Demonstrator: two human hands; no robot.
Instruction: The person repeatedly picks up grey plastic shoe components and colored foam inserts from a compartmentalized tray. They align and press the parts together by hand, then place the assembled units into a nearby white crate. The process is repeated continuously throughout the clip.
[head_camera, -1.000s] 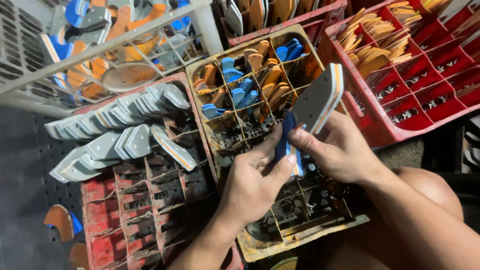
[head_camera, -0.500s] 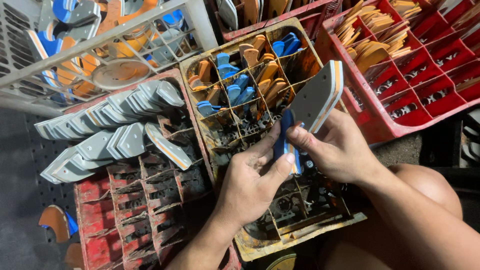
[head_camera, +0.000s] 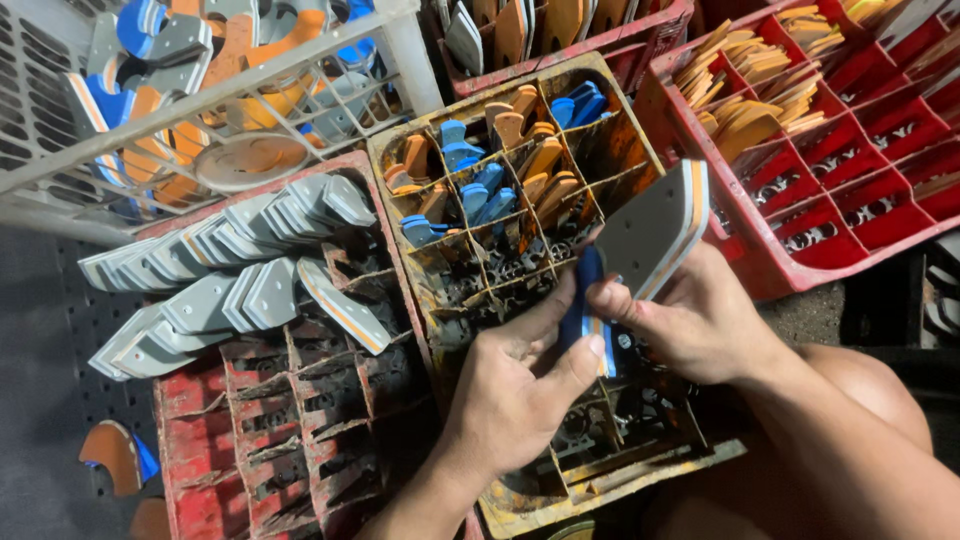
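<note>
My right hand (head_camera: 700, 320) holds a flat grey sole piece (head_camera: 650, 235) with an orange and white edge, tilted up over the yellow divided crate (head_camera: 640, 475). My left hand (head_camera: 520, 385) pinches a small blue piece (head_camera: 588, 300) against the lower end of that grey piece, thumb and forefinger closed on it. Both hands meet above the crate's middle cells. The far cells of the crate hold several small blue and orange heel-shaped pieces (head_camera: 480, 180).
A red divided crate (head_camera: 260, 440) at left carries a row of grey sole pieces (head_camera: 230, 270). A white wire basket (head_camera: 200, 110) with mixed pieces stands at far left. Red crates (head_camera: 850, 180) with orange pieces are at right. My bare knee (head_camera: 860, 390) is at lower right.
The hands have stayed over the yellow crate; the left fingers have shifted slightly along the blue piece at the grey piece's lower end. The view has drifted a little.
</note>
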